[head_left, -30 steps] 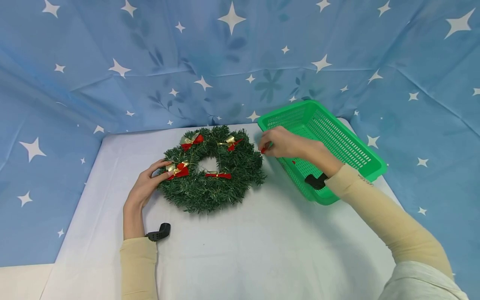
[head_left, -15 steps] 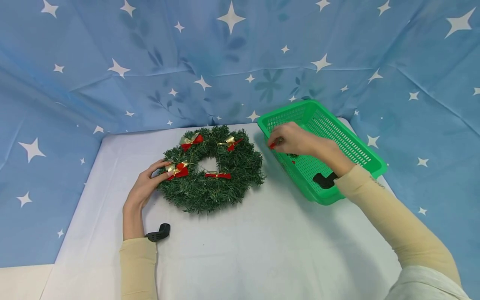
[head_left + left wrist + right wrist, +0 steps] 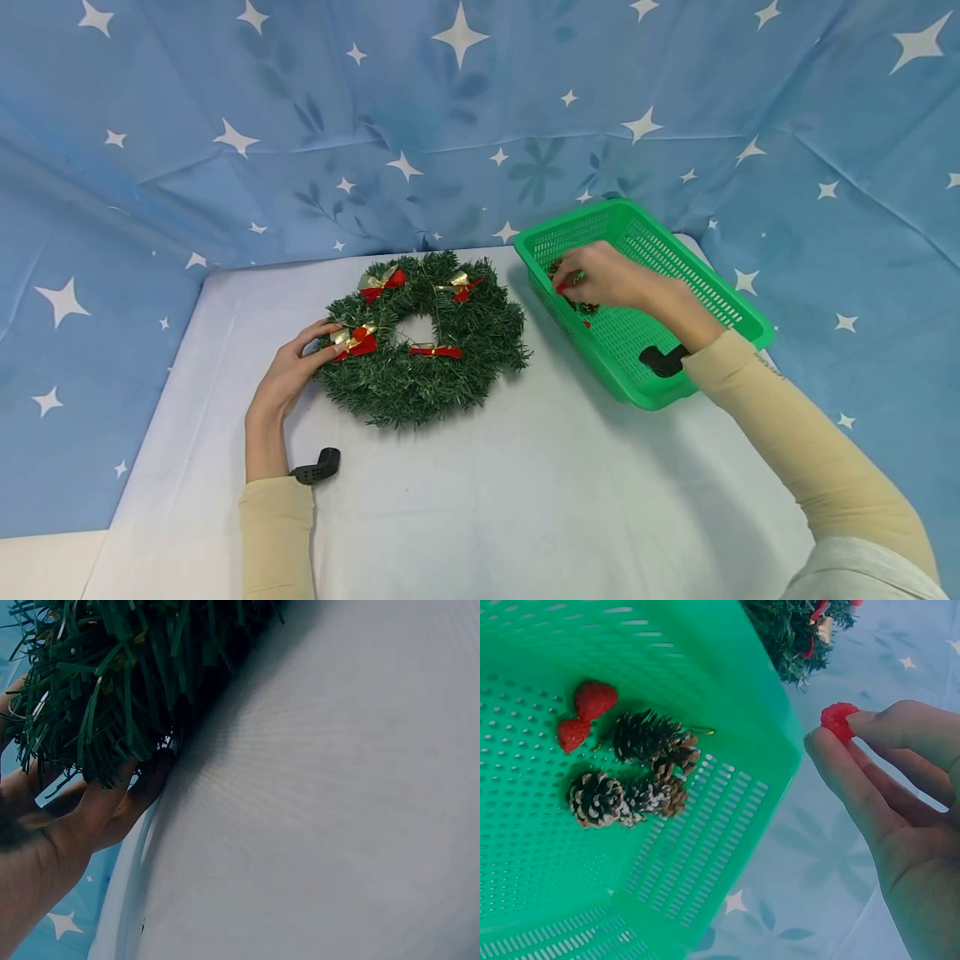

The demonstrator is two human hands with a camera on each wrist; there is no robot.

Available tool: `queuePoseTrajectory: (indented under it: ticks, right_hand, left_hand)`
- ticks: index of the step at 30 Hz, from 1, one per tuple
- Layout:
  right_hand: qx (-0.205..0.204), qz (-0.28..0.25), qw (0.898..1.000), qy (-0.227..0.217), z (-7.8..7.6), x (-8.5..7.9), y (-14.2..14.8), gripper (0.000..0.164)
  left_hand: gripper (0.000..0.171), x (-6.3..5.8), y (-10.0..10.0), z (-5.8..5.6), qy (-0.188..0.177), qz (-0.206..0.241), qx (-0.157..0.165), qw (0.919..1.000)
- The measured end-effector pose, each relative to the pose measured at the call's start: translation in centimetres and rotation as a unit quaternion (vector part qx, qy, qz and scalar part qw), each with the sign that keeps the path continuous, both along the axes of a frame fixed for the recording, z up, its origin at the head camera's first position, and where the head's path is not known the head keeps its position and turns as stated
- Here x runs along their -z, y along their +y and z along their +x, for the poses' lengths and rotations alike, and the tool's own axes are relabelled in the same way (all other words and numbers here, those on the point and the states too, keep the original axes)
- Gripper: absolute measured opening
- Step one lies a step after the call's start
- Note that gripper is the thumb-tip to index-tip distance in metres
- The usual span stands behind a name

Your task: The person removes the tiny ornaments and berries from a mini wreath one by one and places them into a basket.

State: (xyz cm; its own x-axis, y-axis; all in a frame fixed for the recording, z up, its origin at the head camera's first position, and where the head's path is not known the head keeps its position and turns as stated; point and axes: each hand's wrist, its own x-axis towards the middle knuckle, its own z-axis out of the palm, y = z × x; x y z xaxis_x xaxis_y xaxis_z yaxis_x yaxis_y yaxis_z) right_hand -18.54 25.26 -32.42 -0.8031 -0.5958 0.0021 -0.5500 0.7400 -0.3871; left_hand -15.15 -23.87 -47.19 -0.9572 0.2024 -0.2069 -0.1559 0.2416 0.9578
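A green wreath [image 3: 420, 392] with several red-and-gold bows [image 3: 384, 283] lies on the white table. At its left edge my left hand [image 3: 288, 367] grips it, the thumb by one bow. In the left wrist view, fingers [image 3: 101, 806] reach under the needles. My right hand [image 3: 603, 275] is over the near-left side of the green basket [image 3: 675, 242]. Between thumb and fingertips it pinches a red raspberry [image 3: 838, 721], plain in the right wrist view. Inside the basket are two more raspberries [image 3: 595, 700] and several pine cones [image 3: 596, 799].
Blue star-patterned cloth [image 3: 405, 100] hangs behind the table and at both sides. White tablecloth [image 3: 450, 500] stretches in front of the wreath and basket. A dark wrist camera [image 3: 318, 467] juts from the left sleeve.
My right hand, holding the raspberry, has moved right from the wreath's edge to over the basket. The left hand and wreath have stayed in place.
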Motion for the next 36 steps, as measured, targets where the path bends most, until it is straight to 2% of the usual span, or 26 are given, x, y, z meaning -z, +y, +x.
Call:
queuePoseTrajectory:
  ticks: [9,14,36]
  right_hand:
    - [0.036,0.006,0.999,-0.032,-0.3,0.6,1.3,0.020]
    - [0.043,0.007,0.999,-0.029,-0.6,1.1,2.0,0.020]
    - [0.087,0.038,0.993,-0.074,-1.7,3.9,4.4,0.021]
  left_hand:
    - [0.065,0.0,0.0,0.0,-0.001,-0.003,-0.001,1.0000]
    - [0.065,0.2,0.0,-0.1,-0.004,0.000,0.000,1.0000]
    - [0.065,0.3,0.0,-0.1,-0.002,0.000,-0.002,1.0000]
